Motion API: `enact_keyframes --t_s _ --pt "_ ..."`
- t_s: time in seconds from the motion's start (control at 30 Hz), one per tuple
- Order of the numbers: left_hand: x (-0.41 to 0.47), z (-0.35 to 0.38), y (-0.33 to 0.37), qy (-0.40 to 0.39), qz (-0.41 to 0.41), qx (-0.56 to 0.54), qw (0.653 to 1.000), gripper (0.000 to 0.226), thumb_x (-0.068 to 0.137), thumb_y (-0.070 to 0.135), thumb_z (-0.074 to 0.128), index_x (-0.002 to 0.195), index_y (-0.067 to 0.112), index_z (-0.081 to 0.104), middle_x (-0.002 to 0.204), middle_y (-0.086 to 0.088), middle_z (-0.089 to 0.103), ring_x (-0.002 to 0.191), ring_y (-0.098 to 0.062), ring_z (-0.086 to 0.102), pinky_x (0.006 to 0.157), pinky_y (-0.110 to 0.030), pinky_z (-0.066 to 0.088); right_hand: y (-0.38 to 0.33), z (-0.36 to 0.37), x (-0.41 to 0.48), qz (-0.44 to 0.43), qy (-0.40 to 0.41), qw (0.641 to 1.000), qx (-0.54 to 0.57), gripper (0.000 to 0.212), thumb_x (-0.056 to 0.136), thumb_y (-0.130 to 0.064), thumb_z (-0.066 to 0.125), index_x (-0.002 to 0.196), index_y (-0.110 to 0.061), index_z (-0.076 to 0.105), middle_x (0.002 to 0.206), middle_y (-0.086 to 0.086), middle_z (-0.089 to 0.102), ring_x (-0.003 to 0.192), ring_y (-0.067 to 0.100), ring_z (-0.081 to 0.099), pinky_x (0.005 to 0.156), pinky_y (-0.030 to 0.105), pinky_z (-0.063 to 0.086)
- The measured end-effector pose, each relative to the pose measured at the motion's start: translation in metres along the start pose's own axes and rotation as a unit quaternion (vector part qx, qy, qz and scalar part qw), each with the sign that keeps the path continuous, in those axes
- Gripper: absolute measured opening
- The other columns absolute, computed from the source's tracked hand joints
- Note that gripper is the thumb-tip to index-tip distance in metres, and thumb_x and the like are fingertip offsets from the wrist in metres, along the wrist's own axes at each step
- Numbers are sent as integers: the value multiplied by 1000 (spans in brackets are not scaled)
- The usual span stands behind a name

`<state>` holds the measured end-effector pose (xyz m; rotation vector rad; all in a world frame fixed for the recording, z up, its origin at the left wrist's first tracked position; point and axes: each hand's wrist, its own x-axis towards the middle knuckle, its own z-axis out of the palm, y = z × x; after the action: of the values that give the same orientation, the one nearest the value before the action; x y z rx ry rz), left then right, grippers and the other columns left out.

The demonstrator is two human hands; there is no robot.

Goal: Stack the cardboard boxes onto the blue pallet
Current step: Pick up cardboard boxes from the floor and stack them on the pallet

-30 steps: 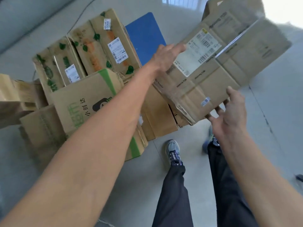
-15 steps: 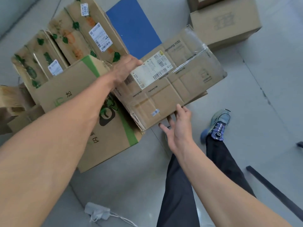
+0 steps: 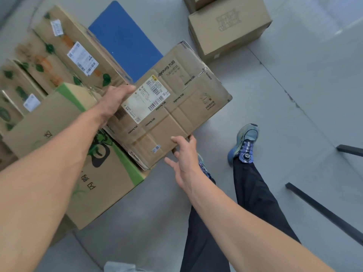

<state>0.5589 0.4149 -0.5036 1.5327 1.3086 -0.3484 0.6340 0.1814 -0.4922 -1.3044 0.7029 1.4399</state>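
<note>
Partway: boxes [image 3: 64,61] on blue pallet [image 3: 125,42]; left hand [image 3: 115,99], right hand [image 3: 184,154], straight-fingered, bear labelled box [image 3: 176,107]; plain box [image 3: 227,26] beside pallet unstacked.

- pallet [image 3: 125,42]: plain solid blue.
- held box [image 3: 188,107]: brown cardboard, white label, black barcodes.
- front box [image 3: 59,130]: brown, green stripe, black-and-green logo.
- rear boxes [image 3: 64,48]: brown, green leaf and orange prints.
- floor [image 3: 294,95]: pale grey.
- shoe [image 3: 245,142]: blue and grey.
- trousers [image 3: 255,193]: dark.
</note>
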Motion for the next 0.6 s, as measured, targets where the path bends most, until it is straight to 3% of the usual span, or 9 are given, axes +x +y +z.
enact_keyframes --t_s 0.1,0.13,0.2,0.27,0.43,0.6 --pt "4 1 -5 10 7 -27 1000 41 89 67 54 80 35 79 108 7 66 97 -1 67 98 -44 45 5 1 -1 6 0 1000 5 91 92 -22 66 162 -43 12 163 -2 32 131 20 37 113 53 45" --pt "5 1 -7 -5 5 -21 1000 44 91 67 52 86 34 80 113 3 70 103 -3 69 100 -47 45 6 1 -2 6 1 1000 7 92 92 -21 66 162 -44 11 164 -2 30 132 20 36 113 53 45" --pt "10 -1 -9 -26 -10 -2 1000 67 83 78 50 114 24 75 138 -15 58 129 -30 57 112 -63 37 8 1 -1 5 4 1000 11 93 92 -20 66 162 -45 10 165 -2 29 132 19 36 114 54 45" --pt "15 -4 -11 -25 -37 8 999 86 77 84 50 129 17 65 145 -22 49 134 -43 49 116 -67 30 9 1 -1 6 2 1000 12 93 92 -20 66 162 -46 10 165 -2 29 128 18 36 114 53 44" --pt "13 -2 -7 -2 -45 -1 999 86 77 84 48 139 27 62 149 -14 50 141 -36 45 118 -63 29 -3 -7 -7 -7 4 1000 -15 90 93 -23 67 164 -38 15 168 -2 28 148 25 35 121 49 36" --pt "-6 9 14 62 -3 -19 998 87 83 78 41 155 28 46 161 -3 36 151 -21 26 122 -54 21 -46 -11 -27 -97 64 992 -37 80 96 -25 63 164 -29 22 168 -4 31 151 13 32 125 47 26"
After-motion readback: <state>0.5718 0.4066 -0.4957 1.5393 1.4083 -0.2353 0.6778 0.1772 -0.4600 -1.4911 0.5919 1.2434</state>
